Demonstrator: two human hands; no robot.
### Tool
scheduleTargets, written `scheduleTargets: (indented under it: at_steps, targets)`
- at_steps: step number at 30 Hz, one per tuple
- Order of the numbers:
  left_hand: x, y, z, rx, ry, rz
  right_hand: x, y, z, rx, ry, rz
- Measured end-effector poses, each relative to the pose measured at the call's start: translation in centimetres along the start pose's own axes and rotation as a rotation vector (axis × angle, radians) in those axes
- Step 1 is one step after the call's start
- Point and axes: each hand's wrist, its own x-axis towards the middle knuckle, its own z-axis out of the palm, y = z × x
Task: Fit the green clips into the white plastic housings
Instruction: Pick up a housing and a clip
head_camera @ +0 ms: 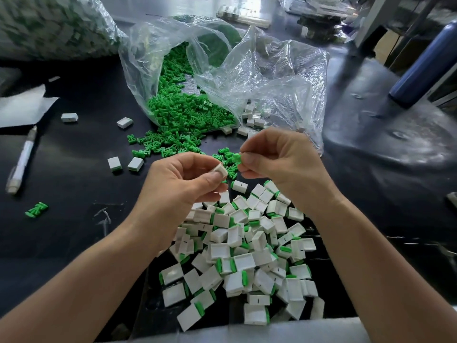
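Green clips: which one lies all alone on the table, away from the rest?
The green clip at lower left, below the pen; the others heap by the plastic bag.

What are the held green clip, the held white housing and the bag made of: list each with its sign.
Green clip in the right hand: probably moulded plastic, matte, evenly coloured. White housing in the left hand: likely rigid plastic, smooth, crisp moulded edges. Bag: thin clear plastic film, glossy and crinkled, contents visible through it.
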Motion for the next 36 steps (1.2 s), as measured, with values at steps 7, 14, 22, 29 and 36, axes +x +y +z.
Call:
scheduleTargets:
  at_steps: [7,14,22,29,36]
  targets:
    - [0.0,-0.2,0.0,0.020,-0.008,0.014,-0.4,-0.4,0.7,-0.087,-0.096,-0.021]
    - [-0.1,-0.3,0.0,0.106,-0.025,0.053,-0.3,0.0,0.5,-0.217,-0.151,-0.032]
    - [-0.2,-0.1,0.0,0.138,-0.051,0.100,-0.2,0.3,0.4,-0.251,-0.167,0.019]
    - [-0.1,0.0,-0.4,0.079,0.003,0.085,-0.7,-0.1,0.9,-0.428,-0.177,0.017]
    - [-0.2,0.0,-0.4,0.132,0.005,0.092,-1.0,-1.0,0.9,-0.719,-0.248,-0.107]
